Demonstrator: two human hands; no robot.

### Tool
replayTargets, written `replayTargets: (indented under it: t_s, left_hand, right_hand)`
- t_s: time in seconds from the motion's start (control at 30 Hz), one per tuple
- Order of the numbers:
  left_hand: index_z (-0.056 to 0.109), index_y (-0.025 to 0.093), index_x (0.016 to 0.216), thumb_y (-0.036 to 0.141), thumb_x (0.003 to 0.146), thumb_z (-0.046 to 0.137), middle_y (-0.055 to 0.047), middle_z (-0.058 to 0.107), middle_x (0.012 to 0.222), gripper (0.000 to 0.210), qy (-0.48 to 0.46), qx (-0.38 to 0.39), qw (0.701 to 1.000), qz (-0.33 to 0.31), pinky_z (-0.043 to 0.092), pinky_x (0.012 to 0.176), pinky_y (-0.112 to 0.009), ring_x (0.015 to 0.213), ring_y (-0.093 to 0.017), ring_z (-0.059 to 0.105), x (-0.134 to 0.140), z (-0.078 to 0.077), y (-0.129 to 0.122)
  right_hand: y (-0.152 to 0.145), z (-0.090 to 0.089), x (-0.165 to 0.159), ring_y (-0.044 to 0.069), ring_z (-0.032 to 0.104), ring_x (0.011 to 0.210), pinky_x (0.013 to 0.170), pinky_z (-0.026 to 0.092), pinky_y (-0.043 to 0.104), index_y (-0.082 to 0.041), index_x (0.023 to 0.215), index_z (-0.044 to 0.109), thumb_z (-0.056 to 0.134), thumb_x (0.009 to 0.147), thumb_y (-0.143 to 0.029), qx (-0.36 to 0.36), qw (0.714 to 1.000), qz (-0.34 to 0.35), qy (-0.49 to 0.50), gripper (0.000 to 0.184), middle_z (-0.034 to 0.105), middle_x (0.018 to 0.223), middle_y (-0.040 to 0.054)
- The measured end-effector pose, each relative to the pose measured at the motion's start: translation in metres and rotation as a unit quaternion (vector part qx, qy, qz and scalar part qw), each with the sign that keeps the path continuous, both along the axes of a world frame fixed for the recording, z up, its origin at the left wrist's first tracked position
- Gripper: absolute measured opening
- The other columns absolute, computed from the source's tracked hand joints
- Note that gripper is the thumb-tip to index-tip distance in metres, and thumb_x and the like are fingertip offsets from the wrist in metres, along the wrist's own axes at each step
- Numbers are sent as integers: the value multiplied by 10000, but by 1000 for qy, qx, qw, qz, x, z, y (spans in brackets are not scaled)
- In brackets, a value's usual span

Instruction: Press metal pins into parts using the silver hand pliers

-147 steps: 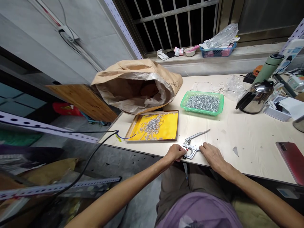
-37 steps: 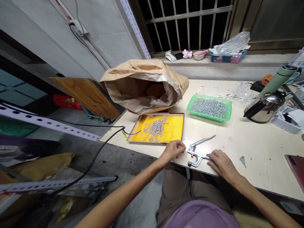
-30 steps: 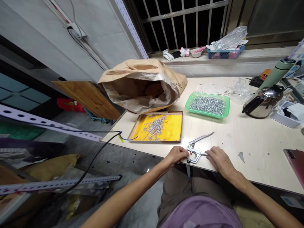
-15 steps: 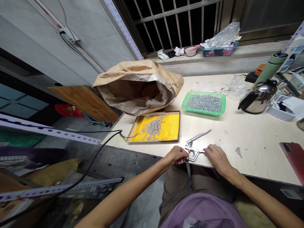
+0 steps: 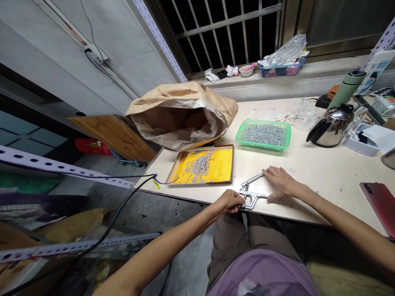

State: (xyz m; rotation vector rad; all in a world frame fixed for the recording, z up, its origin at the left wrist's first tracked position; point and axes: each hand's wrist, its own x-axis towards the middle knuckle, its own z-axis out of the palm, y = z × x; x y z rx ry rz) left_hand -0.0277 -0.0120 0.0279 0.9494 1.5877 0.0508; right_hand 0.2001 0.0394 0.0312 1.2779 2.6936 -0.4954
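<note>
A pair of silver metal hand-press pliers (image 5: 253,198) lies near the table's front edge, its two handles spread apart and a spring between them. My right hand (image 5: 282,183) spans the handle ends, fingers over the upper handle and thumb against the lower one. At the jaw end, my left hand (image 5: 231,200) is closed in a pinch beside a small red spot; what sits between the fingertips is too small to make out. Small metal pins (image 5: 200,165) lie heaped on a yellow-bottomed tray (image 5: 222,168) to the left. A green basket (image 5: 289,139) farther back holds many similar pieces.
A large paper sack (image 5: 185,92) lies open behind the tray. A steel kettle (image 5: 331,127), a green flask (image 5: 347,90) and clear plastic wrap (image 5: 304,113) stand at the right. A red phone (image 5: 378,207) rests near the right edge. Black cables (image 5: 123,205) hang at the left.
My right hand has moved up and spread, its fingers now reaching the upper handle. Before, it touched only the lower handle. My left hand has stayed at the jaw.
</note>
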Motion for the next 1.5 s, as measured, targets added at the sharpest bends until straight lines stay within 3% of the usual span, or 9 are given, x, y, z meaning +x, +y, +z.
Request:
replayTargets:
  t_s: [0.23,0.3,0.37,0.47,0.63,0.9,1.13,1.27,1.5]
  left_hand:
    - [486,157,531,266,769,589,60,442,379,282,49,-8,998,-35,343,442,-188,368,-70,429,4,10,-1]
    - [528,150,571,267,792,573,33,500,457,254,116,59,988,-83,398,505,-213,457,-103,513,4,11,-6]
    - [592,150,680,256,814,562,-12,596,633,174,196,208,947,-146,451,618,-249,651,-152,603,6,11,-12]
    - [605,183,907,267,833,581,-59,622,945,114,239,411,842,-254,470,789,-310,937,-206,579,16,7,-16]
    - [498,181,1138,294,808,642,-94,549,1146,377,202,484,759,-385,460,881,-390,1055,-250,494,41,-4,4]
    - [598,165,955,276,842,600,-75,588,980,158,203,436,782,-397,456,807,-361,984,-239,504,49,-10,19]
    - [620,162,947,243,843,586,-73,611,973,135,220,421,794,-379,474,824,-354,985,-232,521,53,-4,20]
    - [534,145,1154,213,843,575,-119,567,1205,321,213,486,782,-327,453,944,-404,1119,-250,508,51,-20,6]
    - [463,152,1272,264,915,467,-171,500,1341,374,120,593,739,-295,350,1062,-517,1318,-291,389,70,-56,-41]
  right_hand:
    - [-9,23,-13,304,492,1015,826,416,392,-113,1095,581,743,627,-443,13,999,-2,-50,596,545,1114,156]
    - [-12,25,-15,286,499,994,793,415,362,-111,1032,607,712,679,-390,9,998,-10,-63,462,553,1097,155]
    - [-16,26,-17,269,508,980,797,404,349,-112,995,620,680,726,-342,14,998,-12,-66,359,566,1082,152]
    - [-20,26,-17,257,518,971,812,386,349,-118,981,624,663,762,-311,30,998,-8,-62,294,583,1066,143]
    - [-26,28,-16,263,532,978,821,378,356,-115,1042,620,684,772,-341,38,997,-11,-67,358,610,1052,135]
    - [-28,20,-19,220,572,898,756,367,308,-140,912,651,617,838,-214,39,999,-14,-35,110,643,921,97]
    - [-25,16,-17,209,566,885,745,366,295,-151,949,658,586,861,-220,41,998,-36,-33,133,633,909,91]
    - [-11,22,-8,228,546,911,751,386,295,-133,1054,636,660,806,-347,21,1000,0,-9,328,623,969,110]
    - [13,8,-6,206,534,906,751,370,291,-155,958,651,528,878,-185,57,998,-33,2,150,628,946,87]
